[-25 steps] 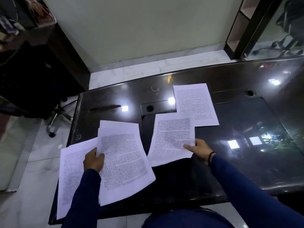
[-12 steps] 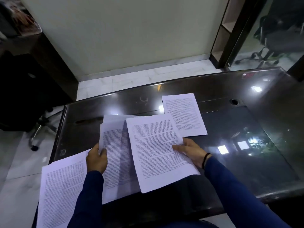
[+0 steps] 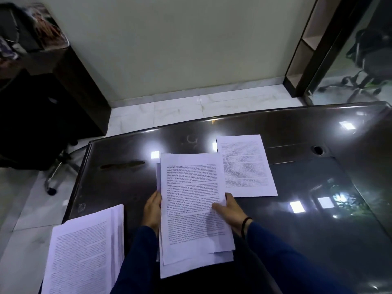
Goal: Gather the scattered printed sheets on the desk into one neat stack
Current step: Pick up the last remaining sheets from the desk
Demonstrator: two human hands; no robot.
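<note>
Stack: while both hands hold it, the stack [image 3: 194, 206] of printed sheets sits centre-front on the desk [image 3: 318, 209], edges not yet flush, lower corners fanned out.
L hand: left hand [image 3: 152, 211] grips stack's left edge, fingers curled under, thumb side along the paper.
R hand: right hand [image 3: 230, 211] pinches right edge, thumb on top of the print, fingers beneath; black band at wrist.
Far sheet: single sheet [image 3: 246, 165] lies flat just beyond & right of stack, its left edge tucked behind stack's top-right corner.
Left sheets: left sheets [image 3: 84, 251] w/ a few layered edges lie at desk's near-left corner, hanging over the edge, apart from stack.
Desk: dark, glossy, ceiling-light reflections; cable hole [image 3: 318, 150] far right.
Around: office chair [image 3: 31, 124] left of desk, second chair [image 3: 369, 66] behind glass at right, pale wall & tiled floor beyond.
Obstruction: nothing lies betw. stack & the two loose groups.
Change vs 0.5 s ago: then R hand's sheet overlapped L hand's at an angle; now it lies squarely on top, one pile. Far sheet & left sheets unmoved.
</note>
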